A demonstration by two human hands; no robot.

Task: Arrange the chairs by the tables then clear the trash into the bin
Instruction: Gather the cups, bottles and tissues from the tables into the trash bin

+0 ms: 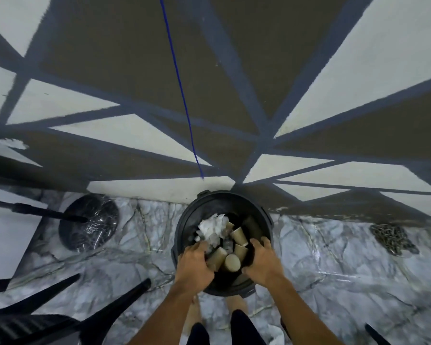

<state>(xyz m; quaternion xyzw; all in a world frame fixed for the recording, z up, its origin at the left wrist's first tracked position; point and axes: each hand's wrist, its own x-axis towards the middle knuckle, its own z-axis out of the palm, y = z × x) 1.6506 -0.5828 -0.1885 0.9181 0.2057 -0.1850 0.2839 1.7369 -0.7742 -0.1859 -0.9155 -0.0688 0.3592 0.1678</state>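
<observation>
Dim, flat indoor light, its source out of view, lies evenly over the painted wall (125, 53) and the glossy marble floor (334, 257). Pale streaks of glare smear the sheen near a heap of chain (391, 239), and small glints catch the plastic-wrapped round base (88, 224). The bin (234, 196) reads as a dark well, its interior sunk in shadow, with only the crumpled white paper (213, 227) standing out bright. The wide lens bows the wall's straight bands outward, and the whole frame is soft, blurring most at the left edge and over the chair legs (125, 301) in the lower corner.
</observation>
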